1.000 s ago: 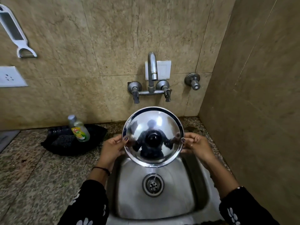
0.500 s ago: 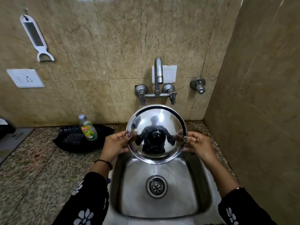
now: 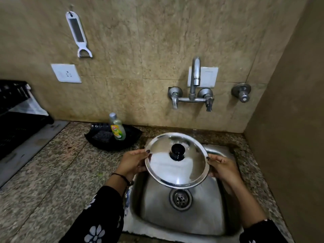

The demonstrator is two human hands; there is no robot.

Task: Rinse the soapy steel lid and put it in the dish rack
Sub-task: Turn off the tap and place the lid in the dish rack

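Wall (image 3: 157, 41): beige stone tiles, with a white socket plate (image 3: 66, 73) and a white peeler (image 3: 78, 35) hanging above it.
Bench (image 3: 52, 172): speckled granite, running left from the sink.
Dish rack (image 3: 15, 116): black, at the far left edge of the bench, only partly in view.
Sink (image 3: 206, 216): steel basin set in the bench corner, drain (image 3: 180, 199) in its middle, no water running from the tap (image 3: 194, 85) above.
Steel lid (image 3: 177, 169): held over the back half of the sink, dome side up and tilted toward the camera, black knob (image 3: 177, 152) on top; well apart from the dish rack.
Black tray (image 3: 114, 139): on the bench against the wall, just left of the sink.
Left hand (image 3: 135, 163): closed on the lid's left rim, thumb on top.
Right hand (image 3: 223, 168): closed on the lid's right rim, thumb on top.
Soap bottle (image 3: 117, 128): green, standing in the black tray.
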